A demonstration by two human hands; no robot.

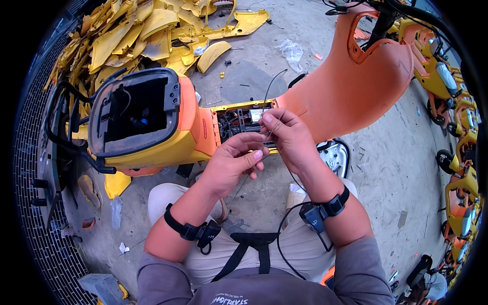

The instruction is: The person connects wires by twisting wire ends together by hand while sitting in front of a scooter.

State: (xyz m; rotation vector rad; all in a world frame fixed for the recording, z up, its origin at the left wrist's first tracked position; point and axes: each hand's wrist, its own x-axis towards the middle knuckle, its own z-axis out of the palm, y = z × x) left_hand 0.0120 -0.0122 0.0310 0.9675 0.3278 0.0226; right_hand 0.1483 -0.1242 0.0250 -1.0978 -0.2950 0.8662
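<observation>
My right hand (282,129) pinches a thin dark wire (291,173) above the open compartment (239,124) of a yellow-and-orange scooter body, where wiring and a silver part show. My left hand (236,160), just lower and to the left, has curled fingers on the thin wire, its fingertips close to my right thumb. The scooter's rear, at left, has a black-rimmed opening (132,114) inside a black tube rail (76,152). A curved orange front panel (351,94) rises to the right, with dark cables at its top.
A heap of yellow panels (112,38) lies at upper left. Crumpled plastic (291,53) and scraps lie on the concrete floor (386,188). A row of yellow scooters (462,203) lines the right side. A silver metal part (333,157) lies below the orange panel.
</observation>
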